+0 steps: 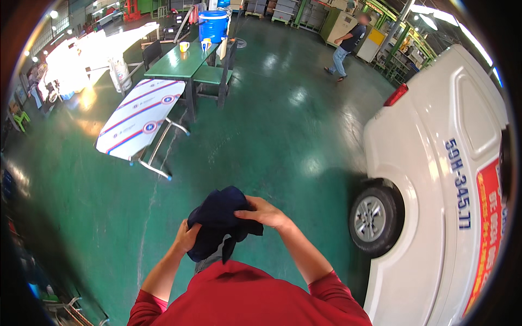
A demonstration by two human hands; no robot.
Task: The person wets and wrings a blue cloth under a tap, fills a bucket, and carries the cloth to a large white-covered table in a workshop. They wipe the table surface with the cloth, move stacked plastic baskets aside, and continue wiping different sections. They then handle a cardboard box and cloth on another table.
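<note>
Dark cloth point(223, 208): already in hand, bunched, not spread flat.
Left hand point(187, 237): I grip left edge.
Right hand point(267, 212): I pinch right edge.
Striped board point(129, 120): ahead-left, well apart.

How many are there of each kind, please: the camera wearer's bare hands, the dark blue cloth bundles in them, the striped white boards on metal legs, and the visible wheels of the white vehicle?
Bare hands, left hand and right hand: 2
Dark blue cloth bundle: 1
Striped white board on metal legs: 1
Black-tyred wheel of the white vehicle: 1
Total: 5
</note>
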